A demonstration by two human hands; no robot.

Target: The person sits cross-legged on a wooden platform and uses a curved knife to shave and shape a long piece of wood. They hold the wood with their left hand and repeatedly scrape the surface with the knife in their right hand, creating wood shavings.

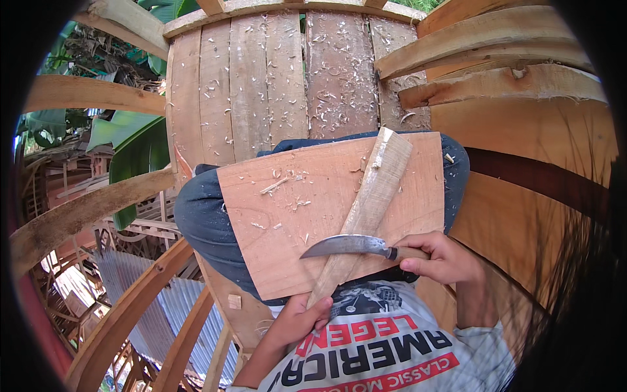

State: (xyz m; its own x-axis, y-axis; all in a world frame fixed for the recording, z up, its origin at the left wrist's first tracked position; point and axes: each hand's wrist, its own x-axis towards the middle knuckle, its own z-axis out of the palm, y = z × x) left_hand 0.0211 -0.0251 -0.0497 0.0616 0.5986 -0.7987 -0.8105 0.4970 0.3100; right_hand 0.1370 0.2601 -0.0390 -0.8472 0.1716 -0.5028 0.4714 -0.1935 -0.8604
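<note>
Closed around a wooden handle, my right hand [449,257] holds a curved knife [349,245]. Its metal blade lies across a long strip of wood [379,186] and points left. The near, narrower end of that strip is gripped in my left hand [302,320], close to my shirt. The strip slants away to the upper right, its wider far end reaching the far edge of a flat wooden board [261,215]. This board rests on my lap, over my crossed legs in dark trousers. Small wood shavings [277,185] are scattered on its left part.
Ahead lies a plank floor [248,91] littered with curled shavings. Wooden rails [98,202] run along the left, with banana leaves [138,150] and corrugated metal sheets [134,281] beyond. On the right are wooden slats [483,49] and panels [522,215].
</note>
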